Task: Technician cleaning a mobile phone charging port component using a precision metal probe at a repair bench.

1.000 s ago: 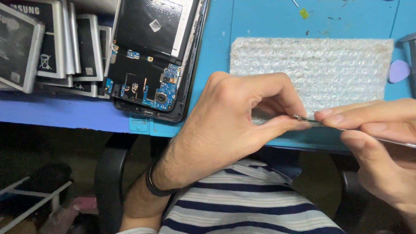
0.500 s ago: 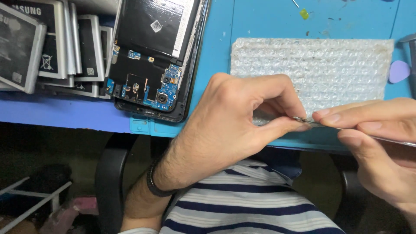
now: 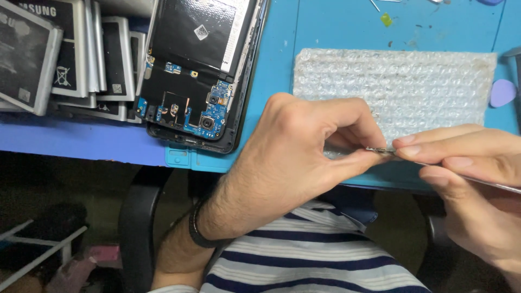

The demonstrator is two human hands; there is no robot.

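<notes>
Left hand (image 3: 304, 157) sits knuckles up over the near edge of the surface (image 3: 336, 32), wrist bent, forearm coming up from below with a dark band (image 3: 198, 230) on the wrist. Thumb and forefinger are pinched on a tiny metal part (image 3: 378, 150), other fingers curled in behind.

Right hand (image 3: 467, 184) comes in from the right edge, fingers stretched flat toward the left hand, fingertips meeting the same small part. It grips a thin metal tool (image 3: 488, 183), probably tweezers, with the shaft running out to the right; the tip is at the part. Part is too small to identify. It's held in the air just over the near edge, in front of the bubble wrap sheet (image 3: 396, 87).

Bubble wrap lies flat on the blue mat, right of centre. A lilac pick (image 3: 502, 92) lies just off its right end.

Opened phone (image 3: 201, 70) lies to the left, back cover off, circuit board exposed, its lower corner at the near edge. Stack of flat batteries (image 3: 65, 59) sits at the far left corner.

Striped shirt (image 3: 304, 260) and a chair armrest (image 3: 135, 222) show below the edge.
</notes>
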